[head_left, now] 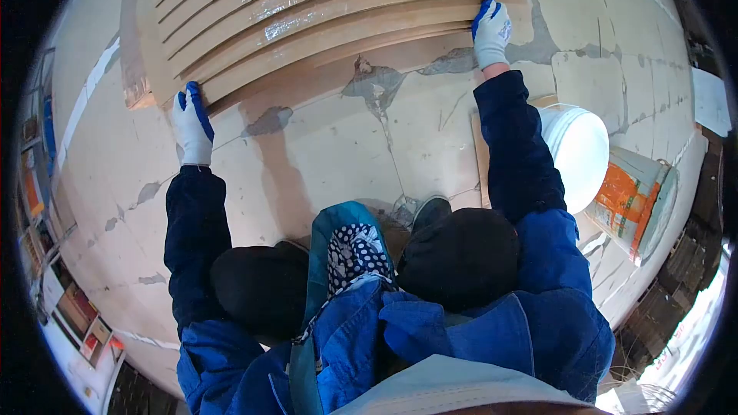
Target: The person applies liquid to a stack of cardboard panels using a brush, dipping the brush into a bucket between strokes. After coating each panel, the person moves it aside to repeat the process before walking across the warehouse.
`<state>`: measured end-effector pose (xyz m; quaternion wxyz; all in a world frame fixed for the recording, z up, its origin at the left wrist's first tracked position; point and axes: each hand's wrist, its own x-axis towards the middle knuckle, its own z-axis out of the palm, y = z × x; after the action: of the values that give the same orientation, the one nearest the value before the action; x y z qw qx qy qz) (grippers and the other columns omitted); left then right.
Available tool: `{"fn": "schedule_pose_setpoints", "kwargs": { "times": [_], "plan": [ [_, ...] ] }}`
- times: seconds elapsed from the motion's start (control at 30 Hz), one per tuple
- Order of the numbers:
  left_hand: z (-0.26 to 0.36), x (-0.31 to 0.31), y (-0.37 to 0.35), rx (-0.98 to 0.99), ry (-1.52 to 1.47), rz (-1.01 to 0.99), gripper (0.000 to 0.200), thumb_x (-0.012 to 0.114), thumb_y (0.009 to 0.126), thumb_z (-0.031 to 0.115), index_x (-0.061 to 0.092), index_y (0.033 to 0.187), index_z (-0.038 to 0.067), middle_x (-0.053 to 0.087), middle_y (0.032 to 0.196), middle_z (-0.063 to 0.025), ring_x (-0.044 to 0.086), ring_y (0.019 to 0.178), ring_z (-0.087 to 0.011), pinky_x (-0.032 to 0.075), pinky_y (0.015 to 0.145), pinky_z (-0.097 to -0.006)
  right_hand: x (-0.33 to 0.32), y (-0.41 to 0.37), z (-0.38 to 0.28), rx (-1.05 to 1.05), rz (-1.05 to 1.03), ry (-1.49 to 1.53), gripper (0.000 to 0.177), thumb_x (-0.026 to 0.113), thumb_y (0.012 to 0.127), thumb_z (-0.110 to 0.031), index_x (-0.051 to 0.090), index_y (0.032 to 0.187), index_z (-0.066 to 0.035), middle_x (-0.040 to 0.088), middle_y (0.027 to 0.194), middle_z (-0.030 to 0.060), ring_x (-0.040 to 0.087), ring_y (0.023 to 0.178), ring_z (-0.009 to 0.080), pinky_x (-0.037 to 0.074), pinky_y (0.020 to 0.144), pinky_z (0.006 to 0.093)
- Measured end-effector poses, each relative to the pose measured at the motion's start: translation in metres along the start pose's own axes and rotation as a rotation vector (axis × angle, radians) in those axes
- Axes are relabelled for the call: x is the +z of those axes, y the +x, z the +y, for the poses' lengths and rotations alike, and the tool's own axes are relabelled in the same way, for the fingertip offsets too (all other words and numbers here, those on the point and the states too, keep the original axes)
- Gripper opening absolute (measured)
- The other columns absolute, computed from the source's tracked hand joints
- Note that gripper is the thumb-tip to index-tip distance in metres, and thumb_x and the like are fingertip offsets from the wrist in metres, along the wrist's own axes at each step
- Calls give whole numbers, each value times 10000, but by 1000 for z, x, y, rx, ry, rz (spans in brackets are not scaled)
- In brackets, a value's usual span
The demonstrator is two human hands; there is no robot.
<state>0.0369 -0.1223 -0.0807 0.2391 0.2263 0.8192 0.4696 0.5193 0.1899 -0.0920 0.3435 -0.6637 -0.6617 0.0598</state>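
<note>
Floor: pale tiled floor [338,142] with grey worn patches spans most of the frame; room for movement extends from the lower edge of the boards down to the knees at lower centre, and outward from the left hand [192,123] to the left side of the frame.
Board edges: the boards [330,15] lie side by side at upper centre; their left ends step down toward the left hand, their right ends stop beside the right hand [491,34], and the frame's top cuts off the far side.
Right-side limit: a white bucket [580,154] stands at right of centre, just beside the right sleeve [515,138], narrowing the room there.
Board count: at least six visible, with glossy clear film over part of them.
Container count: two; the white bucket, and an orange and grey container [615,192] near it at the right.
Flat strip count: one tan strip [481,157] visible between the right sleeve and the bucket.
Glove count: two, white with blue fingers.
Board position: between the hands and extending above them.
Left hand: fingers touch the lower left board ends; closure cannot be determined.
Right hand: fingers bent at the right board ends; grip on a single board cannot be determined.
</note>
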Motion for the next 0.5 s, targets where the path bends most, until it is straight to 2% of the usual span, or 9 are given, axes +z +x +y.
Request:
{"fn": "schedule_pose_setpoints", "kwargs": {
  "times": [0.13, 0.2, 0.27, 0.33, 0.4, 0.5],
  "plan": [
    [-12, 5, 3, 105, -136, 23, 297, 535, 959, 289, 606, 994, 3, 597, 864, -9, 501, 761, -82, 422, 692, -246, -11, 9, 0, -92, -106, -120, 384, 421, 955, -339, 591, 837, -15, 634, 801, 243, 599, 769, 435, 458, 685, 503],
    [-30, 2, 12, 378, 214, 206, 332, 514, 968, 301, 599, 1007, -18, 630, 915, -50, 545, 823, -110, 446, 748, -267, -7, 11, 4, -128, -133, -159, 383, 422, 955, -338, 591, 827, -19, 636, 791, 238, 602, 760, 431, 460, 677, 501],
    [-42, 1, 17, 372, 245, 223, 350, 499, 973, 309, 596, 1013, -25, 638, 942, -70, 557, 856, -125, 451, 774, -277, 3, 10, 11, -143, -16, -31, 381, 418, 957, -341, 592, 823, -30, 639, 779, 229, 606, 754, 426, 462, 672, 499],
    [-42, 2, 18, 360, 279, 237, 368, 485, 979, 317, 593, 1020, -32, 647, 968, -90, 570, 889, -140, 455, 799, -286, 5, 9, 12, -107, -30, -45, 385, 417, 956, -348, 594, 826, -31, 641, 785, 229, 607, 757, 426, 463, 677, 501],
    [-11, 7, 7, 163, -1, 75, 376, 484, 979, 337, 588, 1012, -22, 630, 930, -75, 556, 847, -140, 450, 778, -283, 6, 11, 7, -73, -49, -57, 389, 416, 956, -355, 596, 830, -33, 642, 791, 230, 608, 760, 426, 463, 682, 502],
    [14, 12, 12, 51, -17, 28, 351, 502, 971, 340, 583, 989, -1, 597, 862, -44, 528, 770, -128, 451, 714, -271, 11, 18, 4, -106, -55, -114, 396, 408, 957, -365, 595, 839, -37, 647, 798, 224, 609, 758, 424, 461, 689, 515]
  ]
}}
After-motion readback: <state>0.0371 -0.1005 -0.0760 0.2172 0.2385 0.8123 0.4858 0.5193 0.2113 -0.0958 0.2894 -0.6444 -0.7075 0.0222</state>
